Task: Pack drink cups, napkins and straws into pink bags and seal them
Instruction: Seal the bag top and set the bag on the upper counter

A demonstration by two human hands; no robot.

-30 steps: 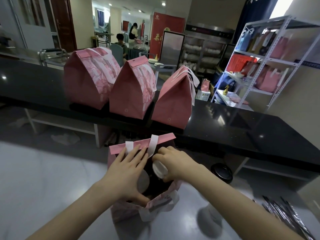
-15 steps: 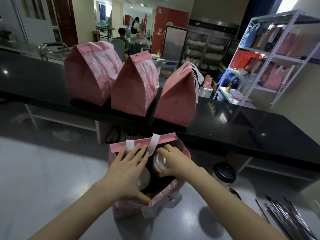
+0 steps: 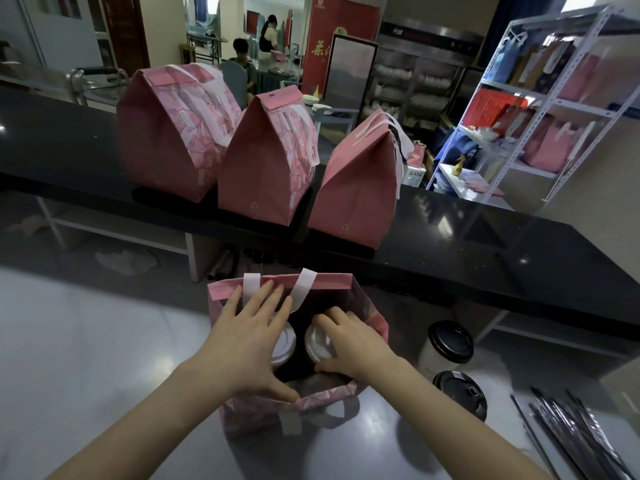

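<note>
On the grey table (image 3: 86, 358), nearest the camera: one open bag (image 3: 259, 415), pink, upright, mouth wide, with white handle straps on its far rim. Contents: two white-lidded cups side by side, the left cup (image 3: 286, 342) and the right cup (image 3: 312, 344), lids below the bag's rim.

Left hand (image 3: 249, 344): fingers straight and spread, laid over the left cup's lid, fingertips reaching the bag's far wall, thumb at the near rim.

Right hand (image 3: 349, 344): fingers curled over the right cup's lid, thumb at its near edge, gripping it from above.

Just right of the bag, same table, both outside it: farther black-lidded cup (image 3: 450, 341) and nearer black-lidded cup (image 3: 460, 393).

Lower right corner: bundle of straws (image 3: 581, 441), lying flat.

On the black counter (image 3: 485, 244) beyond: three closed bags (image 3: 263, 168), pink, tops folded over, standing in a row.

Far right: white rack (image 3: 554, 109), more bags on its shelves.
</note>
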